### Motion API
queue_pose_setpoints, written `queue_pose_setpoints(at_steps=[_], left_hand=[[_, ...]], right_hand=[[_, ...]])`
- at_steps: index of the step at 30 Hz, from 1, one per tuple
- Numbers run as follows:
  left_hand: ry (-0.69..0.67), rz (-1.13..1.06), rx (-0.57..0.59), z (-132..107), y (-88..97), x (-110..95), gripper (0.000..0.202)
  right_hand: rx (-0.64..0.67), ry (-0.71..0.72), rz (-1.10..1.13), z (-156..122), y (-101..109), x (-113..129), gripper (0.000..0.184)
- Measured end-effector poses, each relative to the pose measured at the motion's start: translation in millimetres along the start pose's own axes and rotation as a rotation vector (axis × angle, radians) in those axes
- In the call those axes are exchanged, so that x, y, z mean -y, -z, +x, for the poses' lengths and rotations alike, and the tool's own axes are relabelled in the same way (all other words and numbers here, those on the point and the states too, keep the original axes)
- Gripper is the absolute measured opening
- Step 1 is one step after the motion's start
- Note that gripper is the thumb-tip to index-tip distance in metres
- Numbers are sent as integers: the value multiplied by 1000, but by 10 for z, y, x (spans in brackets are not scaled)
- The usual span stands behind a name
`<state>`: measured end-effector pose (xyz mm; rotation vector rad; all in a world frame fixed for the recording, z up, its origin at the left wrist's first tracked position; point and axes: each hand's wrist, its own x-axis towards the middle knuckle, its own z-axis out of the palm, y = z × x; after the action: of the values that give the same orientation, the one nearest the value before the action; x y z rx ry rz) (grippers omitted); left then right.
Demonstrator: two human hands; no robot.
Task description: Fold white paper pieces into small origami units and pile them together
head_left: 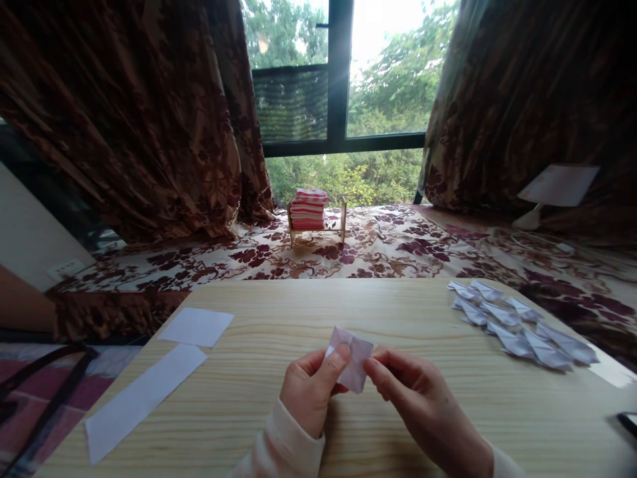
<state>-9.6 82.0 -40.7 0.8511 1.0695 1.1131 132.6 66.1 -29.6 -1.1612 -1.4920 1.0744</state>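
Note:
A small white folded paper piece (352, 357) is held just above the light wooden table (279, 411), near its front middle. My left hand (311, 392) pinches its left side with thumb and fingers. My right hand (421, 405) pinches its right lower edge, fingers closed. Both cream sleeves show at the bottom edge. Part of the paper is hidden behind my fingers.
Several finished folded paper pieces (520, 325) lie in a row at the table's right. A long paper strip (142, 398) and a small paper rectangle (196, 326) lie at the left. A tiny wooden rack with striped cloth (311, 212) stands on the patterned sill beyond, under curtains.

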Motion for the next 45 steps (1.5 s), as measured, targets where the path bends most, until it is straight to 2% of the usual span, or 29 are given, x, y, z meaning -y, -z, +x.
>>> queue_pose_setpoints(at_steps=[4,7,11,13,16,18,26,36,45], left_hand=[[69,-115,-71,30,-1,68,49],[19,-102,-85,42,19,68,38],[-89,109,-100,-5,14,-33,25],[-89,151,-89,-47,-13,-93,20],[-82,156,-44,-88,-50,-144,18],[-88,160,-25,-89,-53,-146,18],[-62,101,14,-30,8,-71,19],[-119,217,29,-74,-7,-100,19],[-191,302,37,-64,-24,-38,19]], right_hand=[[-5,35,-43,-19,-47,-34,35],[43,89,-223,-36,-22,-42,34],[-109,388,-486,-45,86,6,10],[-131,519,-512,-45,128,34,29],[-16,586,-502,-41,143,35,35],[23,598,-490,-35,132,9,36],[-13,620,-499,-37,112,-22,34],[1,559,-580,-31,139,16,16],[-2,536,-561,-29,125,6,11]])
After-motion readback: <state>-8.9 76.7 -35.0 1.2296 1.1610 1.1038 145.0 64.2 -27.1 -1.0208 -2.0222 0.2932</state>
